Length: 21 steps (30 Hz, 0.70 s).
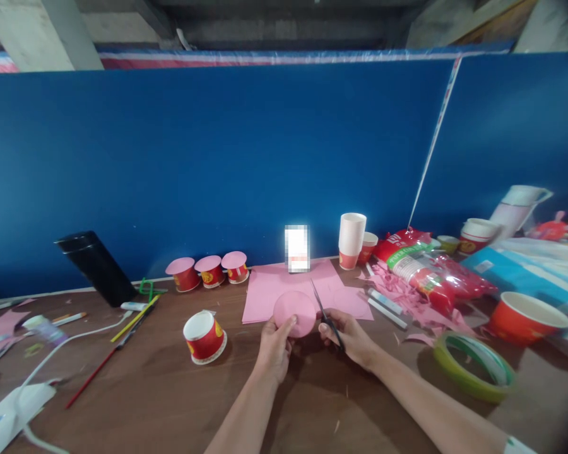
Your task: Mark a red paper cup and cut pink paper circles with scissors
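Between thumb and fingers, my left hand grips a round pink paper disc held above the table. My right hand holds black-handled scissors, blades pointing up and away beside the disc's right edge. Behind both hands lie pink paper sheets on the brown table. To the left of my left hand stands a red and white paper cup. Farther back, three short red cups carry pink paper discs on top.
A white cup stack stands at the back. Pink paper scraps, a red plastic bag, an orange cup and a yellow-green tape roll crowd the right. On the left are a black bottle, a white cable and a power strip.
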Each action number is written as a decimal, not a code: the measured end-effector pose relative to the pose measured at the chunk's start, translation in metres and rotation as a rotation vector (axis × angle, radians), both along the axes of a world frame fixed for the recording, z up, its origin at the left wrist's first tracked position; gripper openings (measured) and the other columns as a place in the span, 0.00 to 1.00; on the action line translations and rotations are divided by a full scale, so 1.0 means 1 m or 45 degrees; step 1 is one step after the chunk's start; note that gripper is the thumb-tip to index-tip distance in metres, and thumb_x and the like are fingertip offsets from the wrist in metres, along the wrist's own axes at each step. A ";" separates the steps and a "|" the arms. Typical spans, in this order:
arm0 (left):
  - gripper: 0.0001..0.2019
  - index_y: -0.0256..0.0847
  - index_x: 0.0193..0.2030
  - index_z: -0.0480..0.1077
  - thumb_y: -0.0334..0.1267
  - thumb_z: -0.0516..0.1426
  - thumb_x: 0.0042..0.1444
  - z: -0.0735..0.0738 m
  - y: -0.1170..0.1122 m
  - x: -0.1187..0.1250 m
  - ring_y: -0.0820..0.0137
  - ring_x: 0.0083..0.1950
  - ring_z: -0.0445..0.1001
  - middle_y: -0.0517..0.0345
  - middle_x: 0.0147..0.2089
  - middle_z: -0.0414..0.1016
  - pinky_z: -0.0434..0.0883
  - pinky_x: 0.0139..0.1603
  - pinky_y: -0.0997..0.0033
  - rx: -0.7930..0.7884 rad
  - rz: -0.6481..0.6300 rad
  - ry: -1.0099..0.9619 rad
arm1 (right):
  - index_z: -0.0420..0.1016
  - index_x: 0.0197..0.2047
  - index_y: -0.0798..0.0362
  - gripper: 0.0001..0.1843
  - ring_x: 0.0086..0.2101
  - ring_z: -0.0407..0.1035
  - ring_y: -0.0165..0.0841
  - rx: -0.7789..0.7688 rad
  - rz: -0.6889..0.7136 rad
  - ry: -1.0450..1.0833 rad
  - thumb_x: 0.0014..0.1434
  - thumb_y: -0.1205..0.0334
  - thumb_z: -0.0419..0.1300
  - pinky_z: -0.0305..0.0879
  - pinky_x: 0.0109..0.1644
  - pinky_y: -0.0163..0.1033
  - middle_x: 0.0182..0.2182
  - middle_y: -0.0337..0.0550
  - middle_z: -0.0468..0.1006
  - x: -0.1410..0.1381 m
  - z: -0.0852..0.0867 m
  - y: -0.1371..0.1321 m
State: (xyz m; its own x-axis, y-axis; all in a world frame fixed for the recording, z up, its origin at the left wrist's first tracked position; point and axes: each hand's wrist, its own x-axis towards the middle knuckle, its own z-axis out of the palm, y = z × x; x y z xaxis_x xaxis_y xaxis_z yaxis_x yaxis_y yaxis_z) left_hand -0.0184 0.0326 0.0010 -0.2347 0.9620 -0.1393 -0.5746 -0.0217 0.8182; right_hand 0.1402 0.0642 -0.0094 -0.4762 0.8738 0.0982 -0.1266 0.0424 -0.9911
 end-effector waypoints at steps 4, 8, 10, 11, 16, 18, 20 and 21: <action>0.22 0.34 0.43 0.70 0.36 0.65 0.39 0.002 0.000 0.000 0.75 0.27 0.71 0.56 0.29 0.76 0.65 0.24 0.80 -0.022 0.013 0.014 | 0.68 0.42 0.55 0.21 0.23 0.62 0.25 -0.022 -0.004 0.002 0.49 0.51 0.63 0.61 0.28 0.32 0.23 0.35 0.67 0.000 -0.001 0.000; 0.22 0.36 0.43 0.70 0.35 0.65 0.38 0.004 0.000 0.000 0.76 0.27 0.71 0.55 0.32 0.76 0.64 0.23 0.82 -0.057 0.033 0.013 | 0.69 0.41 0.55 0.22 0.23 0.62 0.25 -0.033 -0.018 -0.011 0.46 0.52 0.65 0.61 0.28 0.32 0.23 0.35 0.67 0.000 0.004 -0.002; 0.22 0.36 0.43 0.70 0.34 0.65 0.38 0.005 0.000 0.000 0.76 0.27 0.71 0.55 0.32 0.76 0.64 0.22 0.82 -0.068 0.032 0.004 | 0.69 0.40 0.55 0.22 0.23 0.62 0.25 -0.038 -0.022 -0.013 0.45 0.53 0.66 0.61 0.27 0.32 0.23 0.35 0.67 -0.001 0.007 -0.003; 0.22 0.35 0.43 0.70 0.34 0.65 0.38 0.005 -0.001 0.000 0.76 0.27 0.71 0.55 0.32 0.76 0.64 0.23 0.82 -0.060 0.025 -0.001 | 0.69 0.40 0.55 0.22 0.23 0.62 0.26 -0.041 -0.021 -0.011 0.44 0.53 0.66 0.61 0.27 0.32 0.23 0.35 0.67 -0.001 0.007 -0.004; 0.20 0.34 0.42 0.70 0.35 0.64 0.40 0.003 -0.002 0.000 0.74 0.28 0.72 0.55 0.29 0.76 0.67 0.26 0.79 -0.005 -0.023 -0.024 | 0.69 0.39 0.55 0.22 0.23 0.62 0.26 -0.041 -0.040 0.006 0.43 0.52 0.67 0.62 0.27 0.33 0.24 0.36 0.68 -0.001 0.005 -0.002; 0.19 0.34 0.41 0.71 0.35 0.64 0.40 0.003 -0.002 -0.001 0.74 0.27 0.72 0.56 0.28 0.76 0.67 0.26 0.79 -0.006 -0.026 -0.030 | 0.70 0.39 0.55 0.23 0.23 0.63 0.26 -0.023 -0.044 -0.011 0.43 0.52 0.67 0.62 0.28 0.33 0.24 0.36 0.68 -0.001 0.003 -0.001; 0.18 0.34 0.41 0.71 0.35 0.64 0.40 0.003 -0.002 -0.002 0.74 0.27 0.72 0.56 0.28 0.76 0.67 0.26 0.79 -0.015 -0.014 -0.034 | 0.69 0.40 0.55 0.23 0.23 0.62 0.26 -0.003 -0.039 -0.027 0.44 0.51 0.66 0.62 0.27 0.33 0.23 0.36 0.68 0.000 0.002 0.000; 0.18 0.34 0.41 0.71 0.35 0.64 0.40 0.003 -0.002 -0.002 0.74 0.27 0.73 0.56 0.28 0.76 0.67 0.27 0.79 -0.015 -0.010 -0.037 | 0.69 0.41 0.56 0.23 0.23 0.62 0.26 0.001 -0.035 -0.033 0.45 0.51 0.66 0.62 0.27 0.33 0.23 0.36 0.68 0.000 0.002 0.000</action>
